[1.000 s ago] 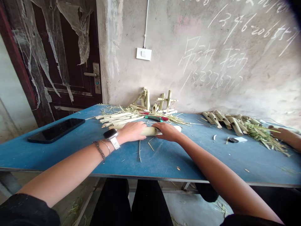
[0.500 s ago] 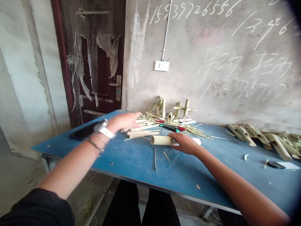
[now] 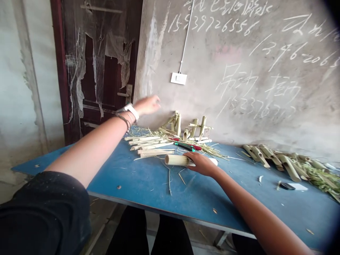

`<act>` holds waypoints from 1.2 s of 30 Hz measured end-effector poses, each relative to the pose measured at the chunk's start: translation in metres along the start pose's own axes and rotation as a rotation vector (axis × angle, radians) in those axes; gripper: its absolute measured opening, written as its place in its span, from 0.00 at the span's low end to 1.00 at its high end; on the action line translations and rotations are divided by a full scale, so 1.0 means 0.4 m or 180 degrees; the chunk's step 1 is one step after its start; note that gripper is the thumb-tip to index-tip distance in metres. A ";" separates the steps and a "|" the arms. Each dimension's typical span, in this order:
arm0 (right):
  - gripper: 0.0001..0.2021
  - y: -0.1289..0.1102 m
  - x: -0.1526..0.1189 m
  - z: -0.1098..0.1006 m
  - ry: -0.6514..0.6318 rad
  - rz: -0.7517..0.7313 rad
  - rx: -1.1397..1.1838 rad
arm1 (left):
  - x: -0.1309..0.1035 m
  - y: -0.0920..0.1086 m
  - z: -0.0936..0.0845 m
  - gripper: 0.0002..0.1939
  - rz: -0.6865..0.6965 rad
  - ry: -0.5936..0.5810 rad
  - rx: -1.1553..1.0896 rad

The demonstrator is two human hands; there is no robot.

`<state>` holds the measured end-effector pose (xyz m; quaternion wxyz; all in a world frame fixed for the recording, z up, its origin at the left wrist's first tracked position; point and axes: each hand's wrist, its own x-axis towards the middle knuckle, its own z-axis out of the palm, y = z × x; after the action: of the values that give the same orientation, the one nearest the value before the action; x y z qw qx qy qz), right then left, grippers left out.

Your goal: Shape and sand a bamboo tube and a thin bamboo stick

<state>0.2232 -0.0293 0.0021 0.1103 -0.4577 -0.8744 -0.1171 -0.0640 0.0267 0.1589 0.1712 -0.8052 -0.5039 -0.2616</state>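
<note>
While lying crosswise, bamboo tube (image 3: 177, 160) under closed right hand (image 3: 200, 163); left hand (image 3: 147, 105) spread, empty.

left arm raised and extended forward, left hand (image 3: 147, 105) open, fingers loose; right arm stretched out low, right hand (image 3: 201, 163) palm-down, fingers curled.

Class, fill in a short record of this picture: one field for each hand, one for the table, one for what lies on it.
Left hand: raised in the air above the table, fingers loose, holding nothing.
Right hand: resting on a bamboo tube that lies flat.
Table: blue top, strewn with chips.
Strips: split bamboo, piled beyond the tube.
Cut tubes: heaped at the right.
Tools: red and green handles near the wall.
</note>
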 end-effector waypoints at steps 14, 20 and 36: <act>0.18 -0.068 0.013 -0.030 0.0853 -0.0194 -0.0990 | -0.220 0.268 0.279 0.14 0.0805 -0.0580 -0.0291; 0.11 0.000 0.009 -0.065 0.1078 -0.0096 -0.1436 | -0.209 0.272 0.262 0.11 0.0361 -0.1304 -0.1781; 0.12 0.027 -0.003 -0.061 0.1304 0.0141 -0.1340 | -0.209 0.266 0.240 0.12 0.0067 -0.2092 -0.2960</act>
<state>0.2351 -0.0316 0.0261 0.1897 -0.4563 -0.7802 -0.3835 0.0260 -0.0278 0.0307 -0.3646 -0.8399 -0.3544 -0.1899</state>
